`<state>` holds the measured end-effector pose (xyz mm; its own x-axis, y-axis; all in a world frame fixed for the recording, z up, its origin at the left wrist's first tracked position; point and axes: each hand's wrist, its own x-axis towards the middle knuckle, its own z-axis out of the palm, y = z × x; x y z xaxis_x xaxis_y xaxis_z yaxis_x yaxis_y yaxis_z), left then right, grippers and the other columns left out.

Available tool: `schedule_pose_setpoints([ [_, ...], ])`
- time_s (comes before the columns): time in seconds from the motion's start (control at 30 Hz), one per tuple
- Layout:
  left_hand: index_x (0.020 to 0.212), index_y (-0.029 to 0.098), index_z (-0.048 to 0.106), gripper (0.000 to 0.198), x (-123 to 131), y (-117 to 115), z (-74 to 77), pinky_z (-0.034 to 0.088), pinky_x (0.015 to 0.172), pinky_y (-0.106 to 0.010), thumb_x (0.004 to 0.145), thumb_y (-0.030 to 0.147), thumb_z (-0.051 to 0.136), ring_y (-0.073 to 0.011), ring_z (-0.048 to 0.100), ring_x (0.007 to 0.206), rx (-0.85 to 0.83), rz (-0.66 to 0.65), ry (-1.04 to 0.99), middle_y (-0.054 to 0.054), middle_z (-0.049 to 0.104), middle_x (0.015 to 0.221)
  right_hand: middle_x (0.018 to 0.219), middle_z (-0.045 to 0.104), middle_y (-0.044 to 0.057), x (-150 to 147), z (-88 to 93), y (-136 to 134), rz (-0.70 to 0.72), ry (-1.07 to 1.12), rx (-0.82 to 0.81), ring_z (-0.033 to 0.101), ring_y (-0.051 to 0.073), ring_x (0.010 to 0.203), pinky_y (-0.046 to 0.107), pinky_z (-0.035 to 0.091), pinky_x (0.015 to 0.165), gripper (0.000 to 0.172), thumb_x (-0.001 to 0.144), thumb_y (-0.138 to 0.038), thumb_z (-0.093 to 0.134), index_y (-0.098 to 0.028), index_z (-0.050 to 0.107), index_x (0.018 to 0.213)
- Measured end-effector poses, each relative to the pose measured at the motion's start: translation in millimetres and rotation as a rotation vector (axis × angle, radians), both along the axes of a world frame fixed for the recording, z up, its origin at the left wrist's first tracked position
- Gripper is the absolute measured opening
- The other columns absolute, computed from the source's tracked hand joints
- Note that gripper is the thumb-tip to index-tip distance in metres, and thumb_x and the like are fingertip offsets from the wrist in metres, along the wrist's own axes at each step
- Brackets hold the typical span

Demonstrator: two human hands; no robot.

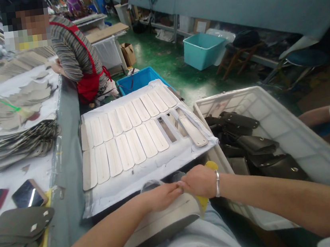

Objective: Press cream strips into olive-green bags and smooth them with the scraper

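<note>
A pale leather piece (165,223) with a stitched line and a dark underside lies across my lap, curved. My left hand (162,197) presses down on its upper edge, fingers together. My right hand (197,180), a silver bangle at its wrist, is closed against the left fingertips on the same edge; whether something small is pinched there is hidden. A yellow object (204,202) shows beside and below the right hand, its kind unclear. Just ahead, a cloth-covered board (116,193) carries two rows of pale, round-ended strips (124,118), with one riveted strip (193,131) lying askew.
A white crate (271,106) of dark leather pieces (258,144) stands at right. Left is a table with stacked panels (14,144) and a phone (29,194). A co-worker in a red apron (91,84) leans there. Blue (144,78) and turquoise bins (201,53) sit beyond.
</note>
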<state>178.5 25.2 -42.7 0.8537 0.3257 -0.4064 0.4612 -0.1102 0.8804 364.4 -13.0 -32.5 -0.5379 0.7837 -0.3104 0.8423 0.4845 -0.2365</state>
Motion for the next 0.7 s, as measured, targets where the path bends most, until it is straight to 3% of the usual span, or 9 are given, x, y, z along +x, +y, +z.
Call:
schedule_pose_setpoints([
  [0.2,0.126,0.027,0.047,0.047,0.2,-8.8,7.7,0.036,0.096,-0.037,0.087,0.052,0.035,-0.0254,0.053,0.111,0.067,0.006,-0.005,-0.004,0.055,0.126,0.069,0.067,0.011,-3.9,6.2,-17.5,-0.124,-0.054,0.013,0.063,0.024,0.065,0.031,0.040,0.056,0.055,0.093,-0.040,0.017,-0.018,0.066,0.078],
  [0.37,0.135,0.023,0.037,0.076,-4.1,-2.5,10.1,0.032,0.099,-0.042,0.071,0.061,0.055,-0.0327,0.045,0.119,0.069,0.037,0.154,-0.009,0.046,0.134,0.063,0.064,0.012,14.3,13.7,-19.5,-0.141,-0.017,-0.155,0.058,0.019,0.056,0.028,0.037,0.051,0.059,0.090,-0.046,0.021,-0.015,0.064,0.065],
  [0.43,0.132,0.024,0.042,0.074,-3.2,3.3,12.7,0.032,0.099,-0.042,0.070,0.062,0.056,-0.0319,0.046,0.117,0.023,0.005,0.173,-0.007,0.050,0.130,0.058,0.061,0.009,29.1,15.8,-20.0,-0.187,0.119,-0.259,0.052,0.015,0.051,0.026,0.035,0.050,0.059,0.090,-0.048,0.022,-0.015,0.061,0.060],
  [0.53,0.117,0.027,0.057,0.052,2.1,10.0,12.9,0.034,0.098,-0.035,0.081,0.060,0.040,-0.0249,0.052,0.111,-0.006,-0.053,0.076,-0.001,0.059,0.121,0.054,0.055,0.004,50.5,12.6,-26.0,-0.402,0.418,-0.384,0.046,0.011,0.049,0.026,0.036,0.053,0.065,0.090,-0.054,0.017,-0.015,0.056,0.055],
  [0.63,0.106,0.027,0.064,0.047,8.6,12.7,6.7,0.039,0.093,-0.034,0.084,0.057,0.035,-0.0231,0.059,0.099,0.023,-0.055,0.065,0.001,0.065,0.110,0.050,0.049,0.002,62.8,-0.9,-40.5,-0.623,0.674,-0.511,0.045,0.011,0.050,0.026,0.039,0.056,0.068,0.087,-0.060,0.019,-0.015,0.054,0.051],
  [0.7,0.105,0.027,0.065,0.045,11.2,12.6,2.5,0.039,0.092,-0.035,0.083,0.056,0.039,-0.0242,0.059,0.098,0.046,-0.040,0.088,0.000,0.065,0.110,0.050,0.046,-0.001,66.0,-12.5,-53.9,-0.773,0.843,-0.682,0.043,0.009,0.047,0.024,0.038,0.049,0.059,0.082,-0.063,0.030,-0.015,0.054,0.058],
])
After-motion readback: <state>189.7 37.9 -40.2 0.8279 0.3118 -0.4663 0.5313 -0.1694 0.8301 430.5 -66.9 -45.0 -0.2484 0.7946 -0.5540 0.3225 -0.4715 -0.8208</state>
